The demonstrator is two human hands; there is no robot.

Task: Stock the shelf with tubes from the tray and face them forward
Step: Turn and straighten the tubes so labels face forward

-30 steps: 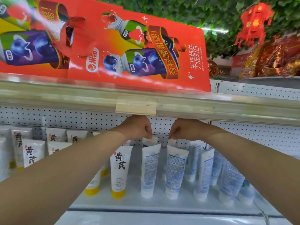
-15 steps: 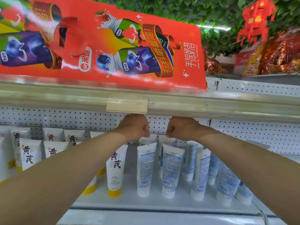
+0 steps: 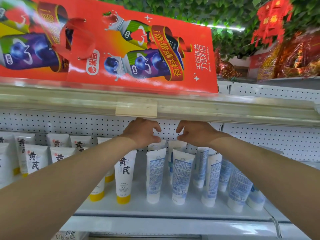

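Two hands, left hand and right hand, are reaching toward the shelf's rear edge, fingers loosely curled and apparently gripping nothing. Blue-printed tubes are standing cap-down mid-shelf, backs outward; probably light, soft and slick, best pinched at the stiff crimped top.

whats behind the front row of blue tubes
More tubes stand behind the front blue tubes, only their crimped tops showing. Behind those is the pegboard. Both hands cover part of it.
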